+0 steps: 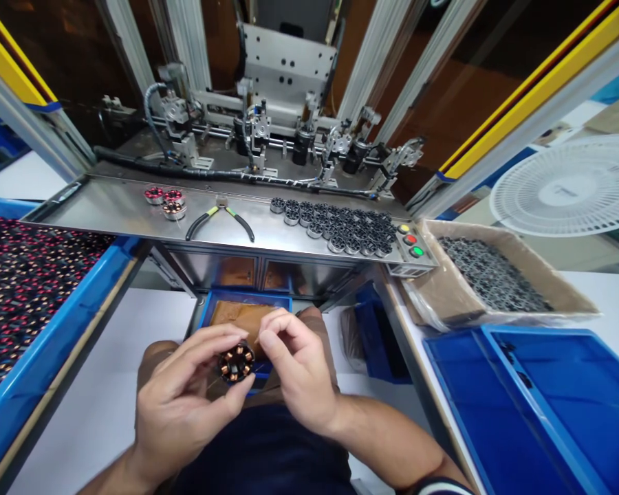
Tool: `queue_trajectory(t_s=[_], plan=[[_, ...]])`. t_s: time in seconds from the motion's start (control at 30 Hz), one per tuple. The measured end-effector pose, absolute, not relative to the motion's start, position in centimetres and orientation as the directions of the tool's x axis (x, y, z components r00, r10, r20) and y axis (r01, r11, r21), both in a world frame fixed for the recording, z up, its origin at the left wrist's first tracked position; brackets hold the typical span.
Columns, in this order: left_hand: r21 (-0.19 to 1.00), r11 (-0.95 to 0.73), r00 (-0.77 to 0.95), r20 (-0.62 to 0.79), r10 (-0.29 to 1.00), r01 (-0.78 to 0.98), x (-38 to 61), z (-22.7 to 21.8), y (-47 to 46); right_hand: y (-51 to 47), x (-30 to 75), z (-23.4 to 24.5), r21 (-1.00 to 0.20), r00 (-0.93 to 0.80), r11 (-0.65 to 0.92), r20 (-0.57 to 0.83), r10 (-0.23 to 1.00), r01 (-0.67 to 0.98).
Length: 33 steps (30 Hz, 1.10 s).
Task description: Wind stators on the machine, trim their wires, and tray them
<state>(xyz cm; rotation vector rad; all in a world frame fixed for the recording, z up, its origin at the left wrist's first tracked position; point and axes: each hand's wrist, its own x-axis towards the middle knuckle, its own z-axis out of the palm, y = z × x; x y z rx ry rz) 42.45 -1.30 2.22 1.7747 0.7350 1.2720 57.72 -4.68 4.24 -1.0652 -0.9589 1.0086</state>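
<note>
My left hand is closed round a motor stator, thumb below and fingers above its rim. The stator is a black ring with copper coils inside, its open face turned up toward me. Thin wire ends stick out at its sides. Just to its right, my right hand is pinched, thumb against forefinger, on what looks like a thin wire end; the fingers mostly hide it. On the metal ledge beyond lie spread pliers with black and green handles. A few wound stators sit left of them.
Several unwound stator cores cover the ledge's right part, beside a button box. Winding fixtures stand behind. A blue bin of wound stators is at left; a carton of cores, blue trays and a fan are at right.
</note>
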Motion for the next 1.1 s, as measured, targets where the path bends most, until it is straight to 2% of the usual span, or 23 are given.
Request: queue_trajectory(t_s=[0.2,0.4,0.57,0.87,1.1], plan=[[0.907,-0.420,0.284,0.413,0.865,-0.039,42.2,2.6,-0.9,-5.2,58.2,3.4,-0.952,0.147,0.191,0.159,0.976,-0.239],[0.898,-0.440,0.305,0.422,0.854,-0.009,42.2,3.0,-0.9,-5.5,58.2,4.0,-0.955,0.226,0.294,0.278,0.933,-0.036],[0.872,-0.488,0.321,0.454,0.831,0.030,42.0,3.0,-1.0,-5.5,58.2,4.6,-0.960,0.189,0.273,0.256,0.948,-0.069],[0.844,-0.533,0.307,0.491,0.815,0.064,42.0,3.2,-1.2,-5.7,58.6,4.5,-0.905,0.203,0.416,0.425,0.882,0.087],[0.922,-0.381,0.331,0.381,0.863,-0.069,42.2,4.7,-0.9,-4.9,59.8,4.9,-0.842,0.102,0.509,0.530,0.842,0.180]])
